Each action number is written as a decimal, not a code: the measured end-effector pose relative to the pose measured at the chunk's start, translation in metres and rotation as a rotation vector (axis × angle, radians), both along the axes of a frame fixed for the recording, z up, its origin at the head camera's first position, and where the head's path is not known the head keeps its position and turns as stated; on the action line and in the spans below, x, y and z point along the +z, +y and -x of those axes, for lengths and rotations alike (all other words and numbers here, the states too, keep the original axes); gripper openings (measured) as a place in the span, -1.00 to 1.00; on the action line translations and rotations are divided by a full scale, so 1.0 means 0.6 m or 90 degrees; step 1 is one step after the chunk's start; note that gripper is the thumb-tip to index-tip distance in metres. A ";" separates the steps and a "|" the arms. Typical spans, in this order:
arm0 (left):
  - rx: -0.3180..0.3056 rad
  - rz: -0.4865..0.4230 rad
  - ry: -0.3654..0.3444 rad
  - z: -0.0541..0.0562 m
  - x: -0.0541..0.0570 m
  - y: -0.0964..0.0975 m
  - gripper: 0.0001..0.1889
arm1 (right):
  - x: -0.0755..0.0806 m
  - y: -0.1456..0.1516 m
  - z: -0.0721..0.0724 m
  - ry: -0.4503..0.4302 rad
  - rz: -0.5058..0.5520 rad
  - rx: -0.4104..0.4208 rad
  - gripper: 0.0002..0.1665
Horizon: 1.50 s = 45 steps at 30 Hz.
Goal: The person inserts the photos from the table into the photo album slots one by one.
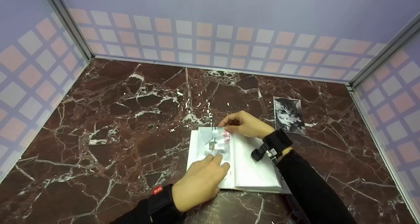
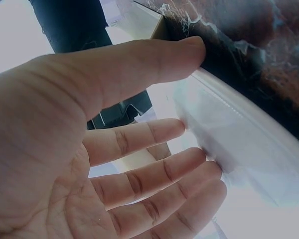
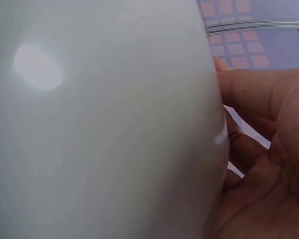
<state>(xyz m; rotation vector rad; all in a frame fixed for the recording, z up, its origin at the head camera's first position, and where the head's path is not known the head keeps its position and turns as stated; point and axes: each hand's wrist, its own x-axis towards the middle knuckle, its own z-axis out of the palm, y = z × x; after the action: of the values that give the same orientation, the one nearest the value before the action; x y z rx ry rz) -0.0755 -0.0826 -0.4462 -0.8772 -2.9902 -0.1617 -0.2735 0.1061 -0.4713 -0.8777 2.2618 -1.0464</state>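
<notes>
A photo album (image 1: 257, 171) with white pages lies open on the marble-patterned table. On its left page is a photo (image 1: 205, 142) of a lamp and pink flowers, its top edge sticking out a little past the page. My left hand (image 1: 200, 181) rests over the lower part of that page, fingertips on the photo; in the left wrist view its fingers (image 2: 154, 174) are spread and relaxed. At the album's top edge, my right hand (image 1: 247, 125) pinches the photo's upper right corner between thumb and fingers. A page blocks much of the right wrist view, partly hiding the fingers there.
A black-and-white kitten picture (image 1: 288, 115) lies flat to the right, beyond the right wrist. Checkered panels (image 1: 203, 36) stand at the back and both sides of the table (image 1: 108, 112).
</notes>
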 end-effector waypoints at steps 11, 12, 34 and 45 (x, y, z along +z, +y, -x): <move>0.004 -0.001 -0.015 0.001 0.000 0.001 -0.52 | 0.001 -0.001 -0.003 -0.011 0.006 0.025 -0.78; 0.003 -0.001 -0.015 0.001 0.000 0.001 -0.52 | 0.000 -0.001 -0.003 -0.012 0.003 0.026 -0.78; -0.011 -0.014 -0.003 0.003 -0.003 -0.002 -0.54 | 0.005 -0.001 -0.009 0.039 -0.050 0.057 -0.79; -0.017 0.003 0.010 0.005 -0.004 -0.002 -0.50 | 0.013 0.001 -0.013 0.056 -0.074 0.059 -0.73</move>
<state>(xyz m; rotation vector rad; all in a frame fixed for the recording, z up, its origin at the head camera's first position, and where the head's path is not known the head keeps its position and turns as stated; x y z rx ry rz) -0.0783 -0.0835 -0.4484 -0.9144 -2.9661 -0.1483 -0.2660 0.1069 -0.4638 -0.9870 2.3042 -0.8417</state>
